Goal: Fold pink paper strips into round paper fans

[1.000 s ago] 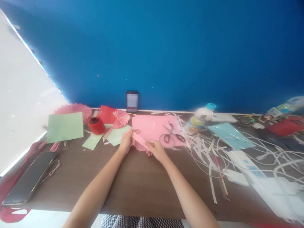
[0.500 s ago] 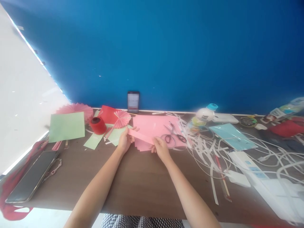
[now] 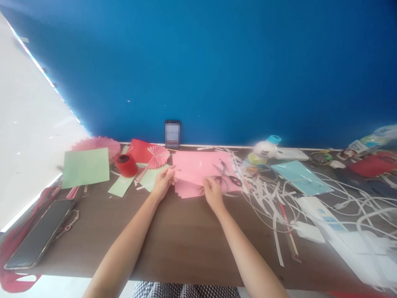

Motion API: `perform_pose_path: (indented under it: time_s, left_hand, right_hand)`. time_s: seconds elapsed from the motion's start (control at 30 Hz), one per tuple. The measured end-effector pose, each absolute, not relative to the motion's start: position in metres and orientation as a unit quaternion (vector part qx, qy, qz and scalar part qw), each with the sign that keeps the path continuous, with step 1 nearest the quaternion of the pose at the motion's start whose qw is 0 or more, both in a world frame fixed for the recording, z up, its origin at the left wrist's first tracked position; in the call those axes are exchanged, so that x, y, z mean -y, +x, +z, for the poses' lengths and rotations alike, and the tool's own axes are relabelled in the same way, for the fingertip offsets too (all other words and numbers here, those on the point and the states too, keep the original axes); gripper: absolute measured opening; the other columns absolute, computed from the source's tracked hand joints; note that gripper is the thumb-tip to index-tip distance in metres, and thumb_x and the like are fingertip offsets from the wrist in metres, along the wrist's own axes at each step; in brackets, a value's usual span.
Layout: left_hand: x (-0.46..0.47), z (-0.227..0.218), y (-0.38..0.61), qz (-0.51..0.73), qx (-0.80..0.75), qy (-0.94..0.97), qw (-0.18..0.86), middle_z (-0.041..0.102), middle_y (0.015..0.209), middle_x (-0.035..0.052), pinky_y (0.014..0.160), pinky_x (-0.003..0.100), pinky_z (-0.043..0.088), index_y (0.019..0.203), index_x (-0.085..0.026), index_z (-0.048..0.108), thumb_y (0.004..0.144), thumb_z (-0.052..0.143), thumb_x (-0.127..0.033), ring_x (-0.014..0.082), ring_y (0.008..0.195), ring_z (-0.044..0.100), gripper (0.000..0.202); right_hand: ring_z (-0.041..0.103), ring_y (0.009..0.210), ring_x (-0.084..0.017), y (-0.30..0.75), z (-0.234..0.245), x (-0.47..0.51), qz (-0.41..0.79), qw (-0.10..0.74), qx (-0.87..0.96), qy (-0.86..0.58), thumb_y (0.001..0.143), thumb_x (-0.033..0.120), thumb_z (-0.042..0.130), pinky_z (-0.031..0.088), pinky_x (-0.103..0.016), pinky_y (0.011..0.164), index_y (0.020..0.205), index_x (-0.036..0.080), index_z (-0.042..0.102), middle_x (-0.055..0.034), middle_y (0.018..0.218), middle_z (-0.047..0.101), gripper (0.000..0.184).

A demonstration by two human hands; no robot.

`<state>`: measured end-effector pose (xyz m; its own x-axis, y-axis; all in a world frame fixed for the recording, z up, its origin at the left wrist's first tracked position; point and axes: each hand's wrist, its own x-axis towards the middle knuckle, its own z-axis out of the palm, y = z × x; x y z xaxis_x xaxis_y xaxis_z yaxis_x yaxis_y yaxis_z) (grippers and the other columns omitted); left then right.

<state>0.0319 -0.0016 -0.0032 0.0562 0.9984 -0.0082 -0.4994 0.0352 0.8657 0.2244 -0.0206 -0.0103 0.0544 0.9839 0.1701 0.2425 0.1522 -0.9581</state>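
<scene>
Desk (image 3: 186,248), R end: cbls (image 3: 343,205) tangled w/ scraps (image 3: 265,192); R arm swinging out cld snag & drag the lot. Pink sheets (image 3: 201,162), mid-desk by back edge, look loose; a brushing wrist cld skew them. L hand (image 3: 165,181) & R hand (image 3: 212,191) each pinch one end of the pink strip (image 3: 190,178), held over the sheets' front part; uneven pull cld crease or tear it. Scissors (image 3: 226,172) lie just past R hand, so drifting R risks a poke or knock. Vis issues: desk R end cut off + blurry, near scissor handle looks part-hidden by R hand, strip blends pink-on-pink, its ends covered; strip touching sheets or not, can't tell.
</scene>
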Motion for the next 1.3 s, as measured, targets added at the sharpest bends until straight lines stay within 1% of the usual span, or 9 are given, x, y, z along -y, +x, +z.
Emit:
perform_pose_path:
  time_s: [0.23, 0.47, 0.53, 0.63, 0.7, 0.77, 0.87, 1.0, 1.3]
  left_hand:
    - [0.0013, -0.0061, 0.032, 0.592, -0.337, 0.363, 0.636, 0.062, 0.098, 0.0127, 0.046, 0.02, 0.036, 0.094, -0.012, 0.058, 0.069, 0.062, -0.032, 0.0055, 0.052, 0.05, 0.032]
    - [0.0003, -0.0074, 0.0328, 0.591, -0.337, 0.355, 0.641, 0.062, 0.099, 0.012, 0.045, 0.019, 0.035, 0.093, -0.013, 0.057, 0.068, 0.063, -0.033, 0.0043, 0.05, 0.049, 0.032]
    - [0.0002, -0.0071, 0.0329, 0.591, -0.337, 0.356, 0.64, 0.062, 0.1, 0.0118, 0.046, 0.019, 0.035, 0.092, -0.013, 0.057, 0.068, 0.063, -0.033, 0.004, 0.049, 0.048, 0.032]
    - [0.0011, -0.0062, 0.0343, 0.587, -0.342, 0.365, 0.637, 0.063, 0.098, 0.0113, 0.046, 0.019, 0.035, 0.091, -0.013, 0.057, 0.068, 0.062, -0.034, 0.0044, 0.049, 0.049, 0.031]
    - [0.0023, -0.0052, 0.036, 0.577, -0.347, 0.375, 0.637, 0.063, 0.098, 0.0113, 0.045, 0.019, 0.035, 0.089, -0.013, 0.058, 0.068, 0.063, -0.034, 0.0049, 0.049, 0.05, 0.03]
    - [0.0036, -0.004, 0.0376, 0.566, -0.349, 0.38, 0.643, 0.063, 0.097, 0.0114, 0.045, 0.019, 0.035, 0.089, -0.013, 0.059, 0.068, 0.063, -0.034, 0.0052, 0.049, 0.05, 0.03]
    - [0.0043, -0.0024, 0.0382, 0.563, -0.344, 0.366, 0.656, 0.063, 0.096, 0.0111, 0.047, 0.019, 0.036, 0.092, -0.012, 0.06, 0.067, 0.064, -0.033, 0.0053, 0.052, 0.051, 0.032]
    - [0.0023, -0.0027, 0.0348, 0.603, -0.356, 0.324, 0.637, 0.063, 0.094, 0.007, 0.053, 0.019, 0.04, 0.095, -0.015, 0.059, 0.066, 0.066, -0.028, 0.0051, 0.056, 0.054, 0.032]
    - [0.0003, -0.0071, 0.0337, 0.622, -0.366, 0.334, 0.606, 0.062, 0.099, 0.0067, 0.053, 0.018, 0.042, 0.081, -0.015, 0.057, 0.065, 0.066, -0.027, 0.0046, 0.057, 0.055, 0.022]
  right_hand:
    - [0.053, 0.044, -0.014, 0.2251, -0.0041, 0.023, 0.339, 0.497, 0.591, -0.538, 0.08, 0.046, 0.041, 0.043, -0.024, 0.048, 0.074, 0.017, 0.052, 0.0033, 0.048, 0.05, 0.03]
    - [0.052, 0.044, -0.014, 0.2247, -0.0028, 0.0239, 0.336, 0.49, 0.596, -0.541, 0.08, 0.046, 0.04, 0.044, -0.026, 0.048, 0.077, 0.017, 0.053, 0.003, 0.047, 0.049, 0.032]
    - [0.054, 0.05, -0.015, 0.2249, -0.0031, 0.0236, 0.304, 0.492, 0.609, -0.542, 0.081, 0.044, 0.04, 0.045, -0.027, 0.052, 0.083, 0.017, 0.054, 0.0, 0.057, 0.055, 0.031]
    - [0.058, 0.078, -0.019, 0.2257, -0.0035, 0.0237, 0.174, 0.483, 0.677, -0.527, 0.079, 0.04, 0.046, 0.046, -0.033, 0.07, 0.096, 0.017, 0.054, -0.0083, 0.089, 0.061, 0.03]
    - [0.052, 0.098, -0.024, 0.226, -0.0034, 0.0245, 0.064, 0.439, 0.741, -0.505, 0.076, 0.039, 0.052, 0.039, -0.039, 0.084, 0.105, 0.019, 0.054, -0.0103, 0.104, 0.058, 0.035]
    - [0.047, 0.105, -0.026, 0.2258, -0.0034, 0.0257, -0.007, 0.376, 0.79, -0.484, 0.076, 0.037, 0.054, 0.034, -0.042, 0.088, 0.11, 0.023, 0.054, -0.009, 0.11, 0.056, 0.037]
    - [0.054, 0.093, -0.021, 0.2252, -0.0048, 0.0272, -0.017, 0.32, 0.822, -0.47, 0.082, 0.03, 0.045, 0.041, -0.034, 0.078, 0.111, 0.027, 0.055, -0.0064, 0.104, 0.058, 0.031]
    - [0.058, 0.078, -0.017, 0.2262, -0.0078, 0.0279, 0.023, 0.334, 0.805, -0.49, 0.086, 0.026, 0.037, 0.043, -0.025, 0.061, 0.113, 0.026, 0.054, -0.0059, 0.092, 0.061, 0.033]
    - [0.059, 0.08, -0.018, 0.2265, -0.0075, 0.0277, 0.064, 0.376, 0.783, -0.492, 0.086, 0.025, 0.035, 0.045, -0.027, 0.069, 0.106, 0.022, 0.058, -0.0056, 0.089, 0.064, 0.031]
